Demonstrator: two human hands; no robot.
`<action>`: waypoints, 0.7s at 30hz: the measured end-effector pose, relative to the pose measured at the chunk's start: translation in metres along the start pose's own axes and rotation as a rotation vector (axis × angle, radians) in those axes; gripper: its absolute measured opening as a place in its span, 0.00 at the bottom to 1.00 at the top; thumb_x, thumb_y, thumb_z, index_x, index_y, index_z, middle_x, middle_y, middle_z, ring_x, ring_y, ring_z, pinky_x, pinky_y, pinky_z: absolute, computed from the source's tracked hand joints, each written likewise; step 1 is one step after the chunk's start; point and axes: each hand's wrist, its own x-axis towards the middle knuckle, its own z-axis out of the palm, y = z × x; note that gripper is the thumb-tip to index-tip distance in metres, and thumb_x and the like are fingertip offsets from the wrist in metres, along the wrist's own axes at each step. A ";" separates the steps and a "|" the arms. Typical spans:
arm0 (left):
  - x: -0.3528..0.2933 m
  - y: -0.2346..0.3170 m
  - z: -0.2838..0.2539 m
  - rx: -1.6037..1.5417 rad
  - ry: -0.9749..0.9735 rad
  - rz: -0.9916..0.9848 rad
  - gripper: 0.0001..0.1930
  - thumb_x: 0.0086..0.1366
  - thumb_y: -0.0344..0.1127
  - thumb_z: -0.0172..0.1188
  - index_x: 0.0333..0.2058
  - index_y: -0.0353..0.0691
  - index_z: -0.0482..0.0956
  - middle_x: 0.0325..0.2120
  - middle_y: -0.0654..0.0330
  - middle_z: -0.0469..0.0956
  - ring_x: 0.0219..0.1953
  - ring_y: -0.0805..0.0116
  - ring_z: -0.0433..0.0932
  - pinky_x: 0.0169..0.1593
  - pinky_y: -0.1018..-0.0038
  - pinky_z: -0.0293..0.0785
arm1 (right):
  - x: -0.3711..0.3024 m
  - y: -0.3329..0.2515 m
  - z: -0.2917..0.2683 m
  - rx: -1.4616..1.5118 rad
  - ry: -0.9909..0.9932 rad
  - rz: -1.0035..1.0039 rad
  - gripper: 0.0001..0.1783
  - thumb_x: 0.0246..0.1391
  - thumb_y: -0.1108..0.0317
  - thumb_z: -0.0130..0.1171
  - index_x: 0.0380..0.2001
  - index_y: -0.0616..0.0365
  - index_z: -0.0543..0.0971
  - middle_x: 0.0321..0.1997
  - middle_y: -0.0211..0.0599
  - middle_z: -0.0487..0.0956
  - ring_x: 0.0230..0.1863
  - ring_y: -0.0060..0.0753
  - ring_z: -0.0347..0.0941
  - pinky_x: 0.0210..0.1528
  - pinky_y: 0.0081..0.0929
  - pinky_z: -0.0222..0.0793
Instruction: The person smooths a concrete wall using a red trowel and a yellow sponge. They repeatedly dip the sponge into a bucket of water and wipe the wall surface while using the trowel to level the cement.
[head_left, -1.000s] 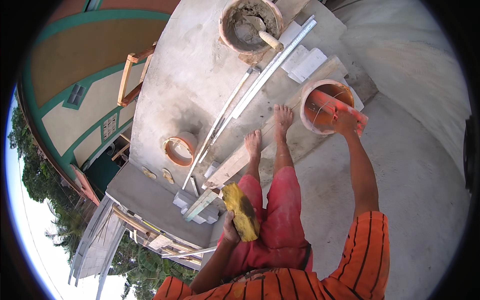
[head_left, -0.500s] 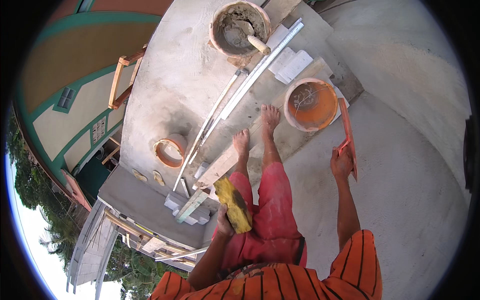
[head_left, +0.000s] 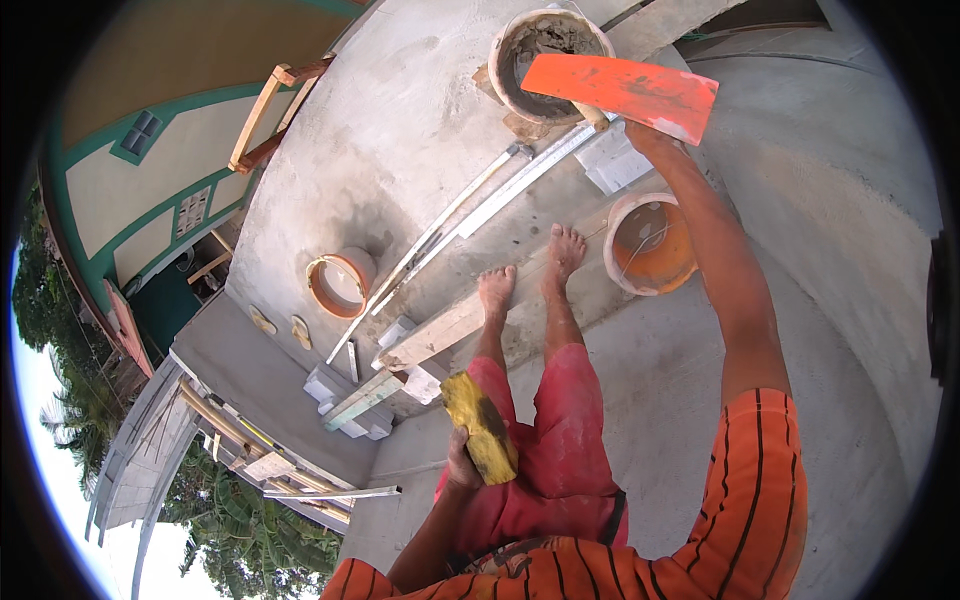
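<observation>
A worn yellow sponge with dark stains is gripped in my left hand, held over my lap. My right arm reaches far forward, and my right hand holds an orange-red plastering float, its broad flat face turned up toward me. The float's handle and most of my fingers are hidden behind the blade. It overlaps the front of a bucket of grey mortar, where the handle of a trowel shows below the blade. My forearm passes beside an orange bucket.
My bare feet rest on a wooden plank. Beyond it lie a long metal straightedge and a thinner bar. A small orange bucket and slippers are to the left. White blocks lie near the mortar; a rough wall curves along the right.
My right hand has swung the float from beside the orange bucket up and forward to the mortar bucket, turning its flat face toward me. My left hand still holds the sponge.
</observation>
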 end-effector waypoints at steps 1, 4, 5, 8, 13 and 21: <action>-0.001 -0.003 -0.001 -0.036 0.022 0.004 0.35 0.54 0.58 0.56 0.52 0.37 0.63 0.40 0.49 0.75 0.39 0.58 0.77 0.42 0.64 0.76 | 0.022 -0.008 -0.001 -0.032 -0.030 -0.018 0.21 0.58 0.53 0.45 0.51 0.50 0.69 0.56 0.39 0.68 0.58 0.39 0.63 0.58 0.41 0.58; -0.001 -0.005 -0.001 -0.135 0.034 -0.020 0.35 0.54 0.59 0.56 0.51 0.36 0.64 0.41 0.49 0.74 0.39 0.58 0.76 0.42 0.62 0.76 | 0.068 -0.016 0.026 -0.125 -0.009 -0.041 0.22 0.60 0.52 0.41 0.53 0.50 0.66 0.58 0.37 0.67 0.59 0.38 0.61 0.60 0.38 0.55; 0.001 -0.005 -0.003 -0.163 0.032 -0.026 0.35 0.54 0.59 0.56 0.51 0.36 0.64 0.41 0.49 0.74 0.40 0.58 0.76 0.42 0.62 0.75 | 0.080 -0.012 0.040 -0.153 0.077 -0.036 0.23 0.60 0.51 0.39 0.53 0.50 0.66 0.58 0.37 0.67 0.59 0.38 0.61 0.60 0.38 0.55; -0.001 -0.012 -0.008 -0.281 -0.048 -0.022 0.35 0.57 0.58 0.53 0.54 0.37 0.61 0.45 0.51 0.72 0.46 0.57 0.73 0.46 0.62 0.73 | 0.097 -0.026 0.055 -0.129 0.188 -0.079 0.22 0.60 0.52 0.40 0.53 0.49 0.67 0.58 0.37 0.67 0.59 0.38 0.62 0.60 0.37 0.55; 0.002 -0.018 -0.012 -0.318 -0.106 0.008 0.35 0.58 0.57 0.53 0.55 0.36 0.60 0.47 0.52 0.70 0.50 0.56 0.71 0.48 0.61 0.72 | 0.107 -0.039 0.062 -0.106 0.262 -0.120 0.22 0.59 0.52 0.41 0.52 0.49 0.67 0.57 0.36 0.68 0.58 0.37 0.62 0.60 0.37 0.56; 0.000 -0.021 -0.005 -0.318 0.044 0.026 0.36 0.54 0.60 0.54 0.52 0.36 0.65 0.43 0.49 0.74 0.43 0.57 0.76 0.44 0.62 0.75 | 0.117 -0.053 0.069 -0.060 0.307 -0.186 0.21 0.59 0.52 0.44 0.51 0.49 0.68 0.56 0.35 0.69 0.58 0.36 0.63 0.59 0.37 0.58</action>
